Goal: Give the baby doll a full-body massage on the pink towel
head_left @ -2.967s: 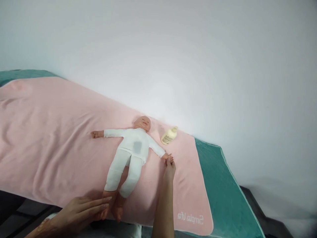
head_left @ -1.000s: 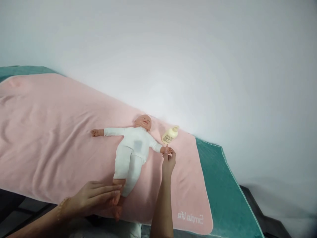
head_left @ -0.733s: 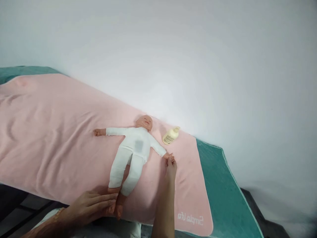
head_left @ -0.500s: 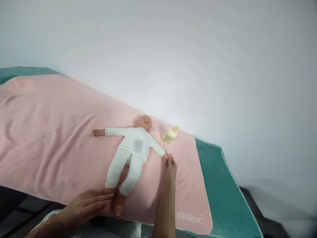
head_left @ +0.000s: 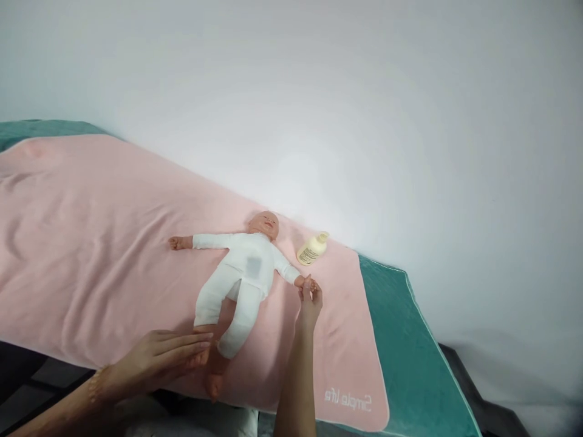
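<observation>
A baby doll (head_left: 248, 261) with white cloth limbs and body lies face up, arms spread, on a pink blanket (head_left: 118, 243). My right hand (head_left: 311, 298) has its fingers closed round the doll's hand at the right. At the doll's feet, my left hand (head_left: 164, 358) lies over the foot on the left, its fingers stretched out and partly covering that foot. The doll's other foot (head_left: 214, 383) shows beside my fingertips. A pale yellow pump bottle (head_left: 313, 249) lies near the doll's head and right-hand arm.
Green fabric (head_left: 405, 340) sticks out from under the blanket at the right and the far left. A white wall (head_left: 291, 91) rises behind the blanket. Dark frame parts (head_left: 483, 394) show at the lower right and lower left.
My left hand has moved slightly up with the doll's leg, whose knee is more bent. My right hand has shifted a little up and left on the doll's hand.
</observation>
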Demonstrator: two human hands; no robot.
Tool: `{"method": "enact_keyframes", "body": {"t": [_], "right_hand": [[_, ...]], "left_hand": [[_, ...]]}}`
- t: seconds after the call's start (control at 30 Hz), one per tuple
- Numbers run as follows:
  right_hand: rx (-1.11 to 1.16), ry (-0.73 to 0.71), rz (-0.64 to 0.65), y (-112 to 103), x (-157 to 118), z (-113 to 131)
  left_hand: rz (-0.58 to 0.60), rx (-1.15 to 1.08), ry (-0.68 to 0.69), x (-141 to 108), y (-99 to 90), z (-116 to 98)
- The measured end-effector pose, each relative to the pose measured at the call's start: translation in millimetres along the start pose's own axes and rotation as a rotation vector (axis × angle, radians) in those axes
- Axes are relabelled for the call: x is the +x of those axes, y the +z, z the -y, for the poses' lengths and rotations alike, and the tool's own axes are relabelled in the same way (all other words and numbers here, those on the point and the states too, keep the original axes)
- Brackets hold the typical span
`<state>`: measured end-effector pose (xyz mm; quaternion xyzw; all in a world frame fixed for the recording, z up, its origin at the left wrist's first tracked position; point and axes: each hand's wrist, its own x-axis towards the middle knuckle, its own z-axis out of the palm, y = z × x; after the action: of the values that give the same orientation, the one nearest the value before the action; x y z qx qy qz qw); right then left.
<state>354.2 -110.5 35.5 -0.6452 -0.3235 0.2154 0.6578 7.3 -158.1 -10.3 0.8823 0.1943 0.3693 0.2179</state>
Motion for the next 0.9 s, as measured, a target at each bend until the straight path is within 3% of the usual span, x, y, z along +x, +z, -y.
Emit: {"method": "enact_keyframes", "body": {"t": [0.1,0.2,0.37,0.53,0.77,0.9], "right_hand": [[0.025,0.015,-0.013,17.9,-7.1,18.1],[-0.062,-0.12,0.061,36.1,-19.4,31.4],[-0.242,-0.385,0.324,60.2,-43.3,33.4],[-0.407,-0.534,0.506,72.4,-52.2,20.5],[-0.417,-0.547,0.565,70.1,-50.2,20.5],[-0.327,-0.456,0.506,61.3,-43.2,22.9]], "left_hand": [[-0.029,0.052,0.073,15.1,-8.2,1.4],[-0.053,0.068,0.075,27.9,-12.8,3.2],[-0.143,0.036,-0.022,50.7,-17.4,10.2],[-0.207,-0.014,-0.193,79.4,-21.0,22.6],[-0.288,-0.085,-0.357,102.9,-19.8,36.1],[-0.255,-0.059,-0.331,100.2,-22.6,31.3]]}}
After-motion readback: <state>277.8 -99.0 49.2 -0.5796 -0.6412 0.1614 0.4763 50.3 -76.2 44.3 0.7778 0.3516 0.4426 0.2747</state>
